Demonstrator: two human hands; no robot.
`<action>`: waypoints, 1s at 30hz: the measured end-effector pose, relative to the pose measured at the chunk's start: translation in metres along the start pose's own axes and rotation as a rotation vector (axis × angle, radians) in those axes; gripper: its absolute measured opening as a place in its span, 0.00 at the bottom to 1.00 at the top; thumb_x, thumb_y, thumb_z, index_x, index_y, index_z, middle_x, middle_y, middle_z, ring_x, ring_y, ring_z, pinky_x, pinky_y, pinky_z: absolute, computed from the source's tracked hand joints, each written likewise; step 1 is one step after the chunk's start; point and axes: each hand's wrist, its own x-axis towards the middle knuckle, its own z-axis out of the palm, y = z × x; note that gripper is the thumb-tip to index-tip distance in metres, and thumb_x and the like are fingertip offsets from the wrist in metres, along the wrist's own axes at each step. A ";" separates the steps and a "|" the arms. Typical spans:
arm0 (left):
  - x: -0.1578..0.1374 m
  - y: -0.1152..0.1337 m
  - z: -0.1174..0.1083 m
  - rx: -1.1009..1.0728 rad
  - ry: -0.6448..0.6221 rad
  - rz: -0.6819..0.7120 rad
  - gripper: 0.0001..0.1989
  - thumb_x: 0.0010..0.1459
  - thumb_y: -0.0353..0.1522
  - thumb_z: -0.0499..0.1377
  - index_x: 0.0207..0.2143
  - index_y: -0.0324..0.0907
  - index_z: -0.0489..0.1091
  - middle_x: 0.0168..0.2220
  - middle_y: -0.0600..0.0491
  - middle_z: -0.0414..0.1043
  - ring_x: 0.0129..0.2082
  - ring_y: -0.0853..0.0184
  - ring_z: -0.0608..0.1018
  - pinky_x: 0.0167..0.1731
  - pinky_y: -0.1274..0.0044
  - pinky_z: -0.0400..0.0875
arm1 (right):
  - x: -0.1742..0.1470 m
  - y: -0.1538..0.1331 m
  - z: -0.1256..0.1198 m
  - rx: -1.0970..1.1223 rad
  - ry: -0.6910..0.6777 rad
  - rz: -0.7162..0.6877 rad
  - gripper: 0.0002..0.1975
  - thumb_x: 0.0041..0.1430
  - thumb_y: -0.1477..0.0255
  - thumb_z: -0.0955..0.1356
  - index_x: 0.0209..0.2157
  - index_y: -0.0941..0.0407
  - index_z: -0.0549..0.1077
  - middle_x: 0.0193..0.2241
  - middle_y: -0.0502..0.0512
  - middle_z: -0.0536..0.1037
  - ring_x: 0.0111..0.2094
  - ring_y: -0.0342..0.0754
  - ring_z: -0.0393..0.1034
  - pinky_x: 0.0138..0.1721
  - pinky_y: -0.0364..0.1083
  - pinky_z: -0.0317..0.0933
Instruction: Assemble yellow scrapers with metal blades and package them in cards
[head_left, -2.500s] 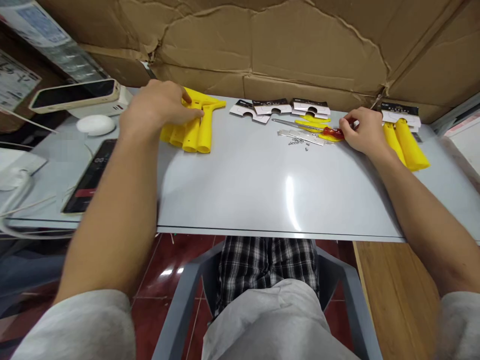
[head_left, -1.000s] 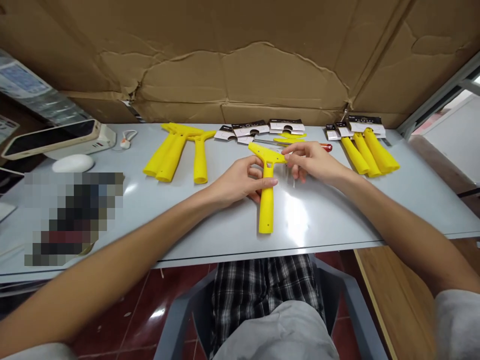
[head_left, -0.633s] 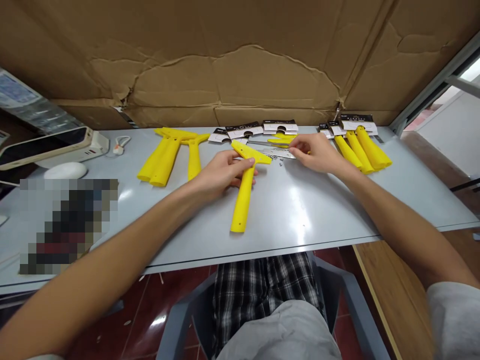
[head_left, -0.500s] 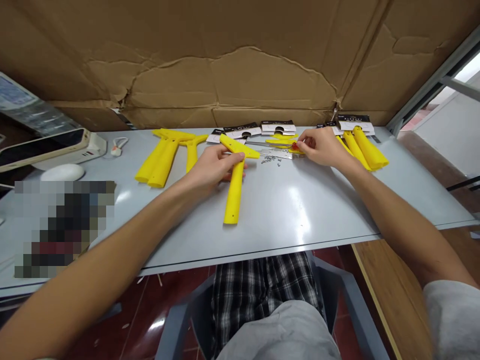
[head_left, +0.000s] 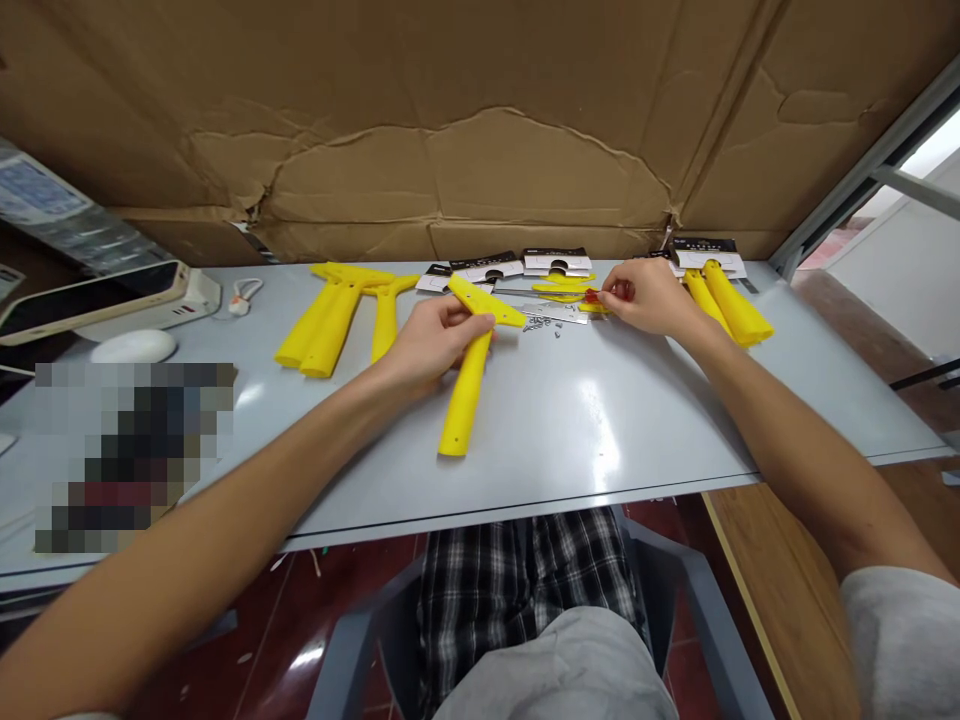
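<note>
My left hand (head_left: 435, 340) is closed around the neck of a yellow T-shaped scraper handle (head_left: 465, 395), its crossbar up and its grip slanting toward me. My right hand (head_left: 649, 295) is closed on a red-handled screwdriver (head_left: 592, 296), whose thin metal shaft points left behind the scraper's crossbar. The fingers partly hide the red handle, and the shaft's tip is hard to make out. Between the hands lie several small screws (head_left: 541, 326) and a flat metal blade (head_left: 568, 314). Flat yellow pieces (head_left: 559, 284) lie just beyond, near the right fingertips.
More yellow scraper handles (head_left: 337, 325) lie at left, others (head_left: 739, 305) at right. Black-and-white card packs (head_left: 555, 262) line the back by the cardboard wall (head_left: 480, 160). A white mouse (head_left: 135, 346) and a phone on a white box (head_left: 199, 295) occupy the far left of the table.
The scraper handle has tilted, its lower end swinging slightly left and toward me. My right hand keeps hold of the screwdriver and has shifted only a little; the whole view has moved slightly.
</note>
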 end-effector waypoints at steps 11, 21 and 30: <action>-0.006 -0.014 0.008 -0.133 -0.241 -0.043 0.17 0.63 0.36 0.75 0.50 0.42 0.75 0.40 0.46 0.86 0.30 0.62 0.86 0.32 0.69 0.87 | -0.006 -0.018 0.008 -0.009 -0.144 -0.069 0.11 0.66 0.65 0.72 0.41 0.57 0.86 0.37 0.59 0.85 0.35 0.51 0.73 0.42 0.50 0.62; -0.007 -0.014 0.004 -0.074 -0.297 -0.031 0.24 0.57 0.41 0.79 0.50 0.43 0.76 0.40 0.47 0.86 0.30 0.61 0.86 0.32 0.70 0.85 | -0.008 -0.019 0.013 -0.038 -0.183 -0.020 0.14 0.68 0.64 0.73 0.49 0.54 0.86 0.35 0.58 0.85 0.36 0.53 0.75 0.40 0.50 0.60; -0.008 -0.013 0.005 -0.063 -0.310 -0.033 0.26 0.54 0.42 0.80 0.48 0.42 0.76 0.37 0.47 0.86 0.31 0.61 0.86 0.33 0.70 0.84 | -0.007 -0.022 0.015 -0.025 -0.168 -0.001 0.12 0.67 0.65 0.74 0.47 0.56 0.85 0.36 0.58 0.85 0.37 0.53 0.75 0.39 0.50 0.59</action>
